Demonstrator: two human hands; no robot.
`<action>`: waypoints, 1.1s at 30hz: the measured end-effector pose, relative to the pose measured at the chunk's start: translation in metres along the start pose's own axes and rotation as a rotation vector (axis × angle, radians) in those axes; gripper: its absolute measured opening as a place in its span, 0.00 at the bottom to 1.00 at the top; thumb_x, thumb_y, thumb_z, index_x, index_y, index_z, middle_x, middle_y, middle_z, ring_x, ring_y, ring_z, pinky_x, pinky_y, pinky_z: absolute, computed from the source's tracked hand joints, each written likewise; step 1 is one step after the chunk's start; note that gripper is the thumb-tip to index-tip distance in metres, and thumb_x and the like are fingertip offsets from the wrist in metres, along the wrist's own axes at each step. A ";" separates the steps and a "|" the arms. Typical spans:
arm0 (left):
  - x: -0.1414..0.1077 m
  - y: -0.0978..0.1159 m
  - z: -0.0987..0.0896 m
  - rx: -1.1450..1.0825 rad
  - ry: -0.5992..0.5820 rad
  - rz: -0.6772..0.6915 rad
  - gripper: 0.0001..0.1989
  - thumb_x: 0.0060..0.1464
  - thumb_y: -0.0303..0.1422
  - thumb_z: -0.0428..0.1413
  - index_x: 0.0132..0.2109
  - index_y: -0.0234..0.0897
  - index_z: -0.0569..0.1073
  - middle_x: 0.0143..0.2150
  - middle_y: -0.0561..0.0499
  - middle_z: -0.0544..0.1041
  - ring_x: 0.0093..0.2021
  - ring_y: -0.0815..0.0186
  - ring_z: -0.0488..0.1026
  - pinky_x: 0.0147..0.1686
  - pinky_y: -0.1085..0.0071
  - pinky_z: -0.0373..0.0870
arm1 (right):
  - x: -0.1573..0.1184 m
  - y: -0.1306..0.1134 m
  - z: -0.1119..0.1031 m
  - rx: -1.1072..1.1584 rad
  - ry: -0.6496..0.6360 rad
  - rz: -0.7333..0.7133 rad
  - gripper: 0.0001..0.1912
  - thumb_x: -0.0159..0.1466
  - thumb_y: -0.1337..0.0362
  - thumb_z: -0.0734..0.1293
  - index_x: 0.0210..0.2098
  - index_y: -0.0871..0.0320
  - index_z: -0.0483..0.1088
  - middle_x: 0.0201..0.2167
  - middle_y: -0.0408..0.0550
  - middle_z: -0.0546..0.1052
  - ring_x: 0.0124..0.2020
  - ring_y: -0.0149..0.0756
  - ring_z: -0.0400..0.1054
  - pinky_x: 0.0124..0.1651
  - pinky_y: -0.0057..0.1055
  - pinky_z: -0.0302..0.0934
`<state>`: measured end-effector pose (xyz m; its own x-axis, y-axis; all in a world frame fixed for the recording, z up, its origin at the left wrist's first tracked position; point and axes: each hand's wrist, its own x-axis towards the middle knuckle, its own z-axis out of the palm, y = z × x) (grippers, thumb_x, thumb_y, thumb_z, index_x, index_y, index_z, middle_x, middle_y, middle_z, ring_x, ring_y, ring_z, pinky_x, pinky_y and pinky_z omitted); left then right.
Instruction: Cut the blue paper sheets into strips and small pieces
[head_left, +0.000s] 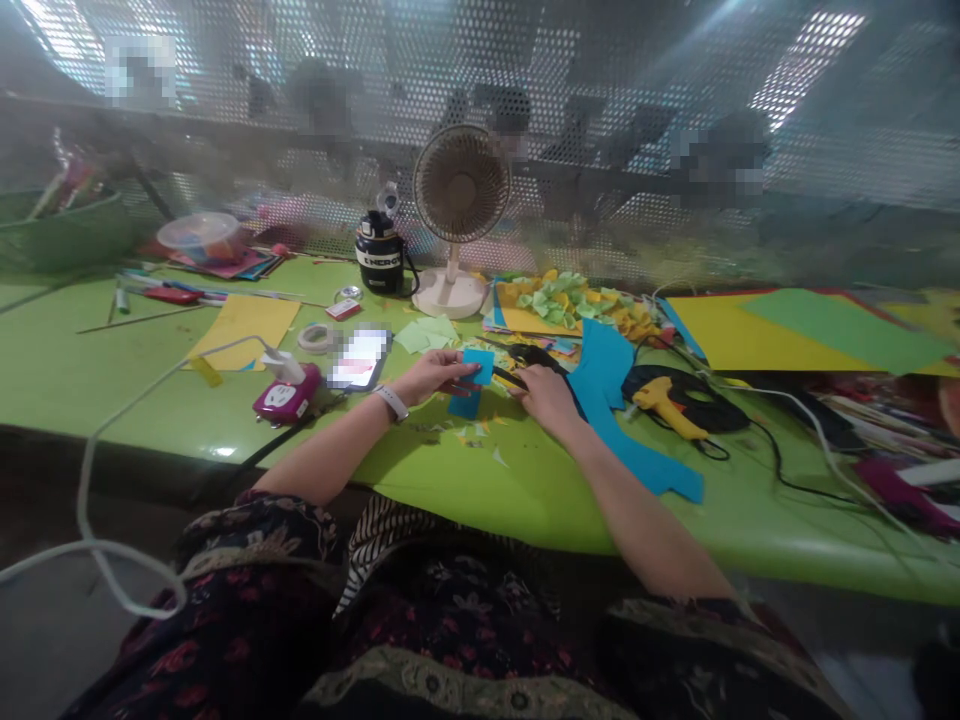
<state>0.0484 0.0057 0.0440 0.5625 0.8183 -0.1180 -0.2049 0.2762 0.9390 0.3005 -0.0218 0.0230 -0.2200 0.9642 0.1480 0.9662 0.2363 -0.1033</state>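
Our left hand [433, 376] pinches a small blue piece [480, 366] near the bench's [480, 500] front edge, our right hand [547, 396] clamped on black scissors [534, 357] — a big blue cut-out [626, 425] and scraps [469, 433] lie done, the small piece apparently still being trimmed.

You have two hands, left [431, 375] and right [547, 397], in view, with one blue cutout [480, 365] and one pair of scissors [529, 358] at them. Around you lie one desk fan [460, 185], one flask [380, 255], one hot glue gun [664, 405], one phone [360, 358], one pink power socket [286, 395], one roll of tape [317, 338] and two sheets of card [757, 335].
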 end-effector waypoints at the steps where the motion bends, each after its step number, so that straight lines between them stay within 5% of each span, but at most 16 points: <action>1: 0.000 0.000 0.001 -0.017 0.018 -0.004 0.18 0.45 0.35 0.75 0.33 0.31 0.75 0.33 0.47 0.82 0.33 0.64 0.83 0.32 0.74 0.79 | 0.001 0.001 0.003 -0.009 -0.006 -0.005 0.17 0.69 0.64 0.67 0.55 0.62 0.75 0.53 0.63 0.77 0.54 0.52 0.69 0.54 0.42 0.63; 5: 0.002 0.000 0.001 -0.079 0.077 0.012 0.18 0.44 0.36 0.75 0.37 0.31 0.77 0.35 0.47 0.83 0.34 0.63 0.83 0.33 0.72 0.79 | 0.003 0.006 0.015 0.079 0.077 -0.049 0.18 0.69 0.66 0.65 0.56 0.61 0.76 0.48 0.62 0.76 0.51 0.52 0.69 0.54 0.44 0.64; 9: 0.004 0.000 -0.003 -0.153 0.153 0.084 0.16 0.46 0.36 0.74 0.34 0.31 0.78 0.34 0.49 0.83 0.35 0.65 0.82 0.41 0.68 0.80 | 0.003 0.013 0.019 0.198 0.314 -0.076 0.20 0.71 0.61 0.61 0.58 0.58 0.75 0.47 0.61 0.75 0.51 0.54 0.68 0.55 0.50 0.65; 16: 0.007 0.004 -0.006 -0.327 0.228 0.173 0.14 0.45 0.30 0.74 0.30 0.31 0.76 0.33 0.51 0.82 0.35 0.69 0.80 0.48 0.67 0.80 | -0.011 0.024 -0.009 0.285 0.605 -0.128 0.23 0.73 0.50 0.60 0.58 0.55 0.74 0.46 0.58 0.74 0.52 0.52 0.69 0.58 0.52 0.65; 23: 0.007 0.008 -0.007 -0.405 0.287 0.188 0.09 0.53 0.27 0.70 0.30 0.32 0.76 0.33 0.50 0.82 0.36 0.68 0.81 0.50 0.67 0.79 | -0.028 0.027 -0.040 0.189 0.614 -0.275 0.20 0.73 0.57 0.62 0.61 0.52 0.72 0.48 0.57 0.74 0.54 0.52 0.69 0.59 0.52 0.65; 33: 0.007 0.011 -0.010 -0.406 0.318 0.197 0.08 0.57 0.27 0.67 0.31 0.31 0.76 0.32 0.50 0.83 0.32 0.70 0.81 0.43 0.71 0.81 | -0.035 0.022 -0.047 0.094 0.668 -0.340 0.20 0.73 0.59 0.63 0.62 0.54 0.71 0.46 0.57 0.74 0.51 0.50 0.70 0.56 0.49 0.66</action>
<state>0.0423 0.0194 0.0499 0.2254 0.9688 -0.1031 -0.6098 0.2228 0.7606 0.3360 -0.0560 0.0623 -0.3464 0.5655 0.7484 0.8376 0.5457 -0.0247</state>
